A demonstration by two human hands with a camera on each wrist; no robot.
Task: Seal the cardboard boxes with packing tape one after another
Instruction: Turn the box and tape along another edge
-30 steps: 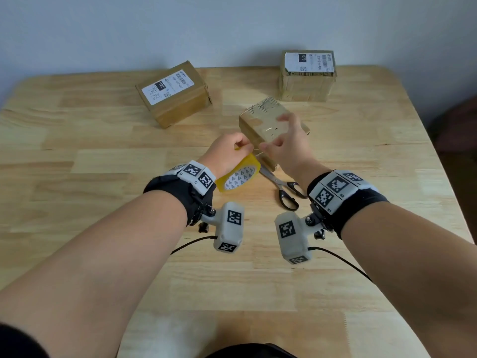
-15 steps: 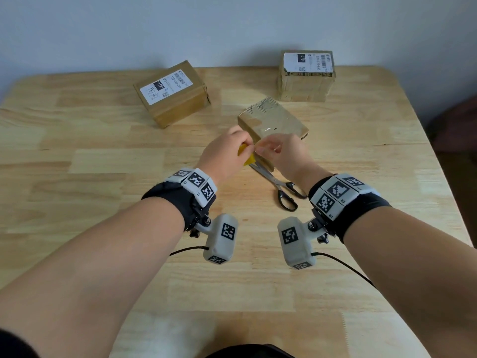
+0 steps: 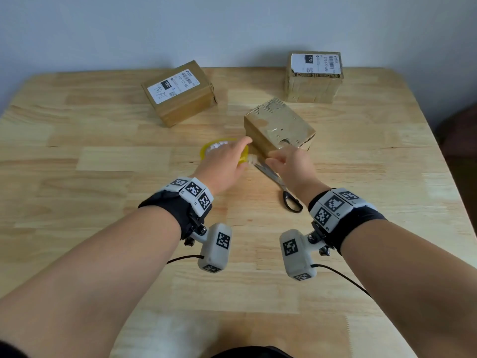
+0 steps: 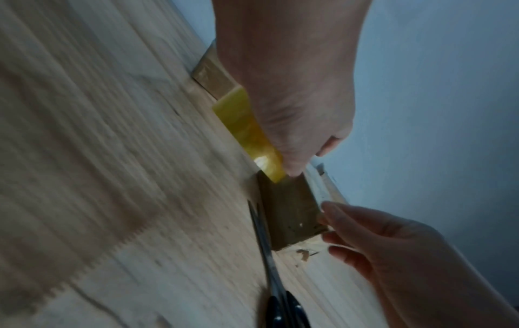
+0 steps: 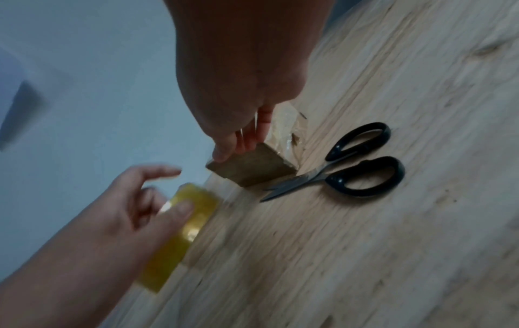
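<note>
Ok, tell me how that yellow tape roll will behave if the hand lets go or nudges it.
The tape roll is round, so on edge it would probably roll across the table; lying flat it should stay. It looks hollow and likely light, since the left hand handles it alone. Its glossy side may be slippery.

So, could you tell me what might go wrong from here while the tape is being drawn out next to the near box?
The strip between the tape roll and the near box looks clear and slack, so it could fold onto itself.

The right hand only pinches the box's corner; a sideways pull by the left hand might drag the box.

The scissors lie against the box, blades toward the hands, and could be bumped.
</note>
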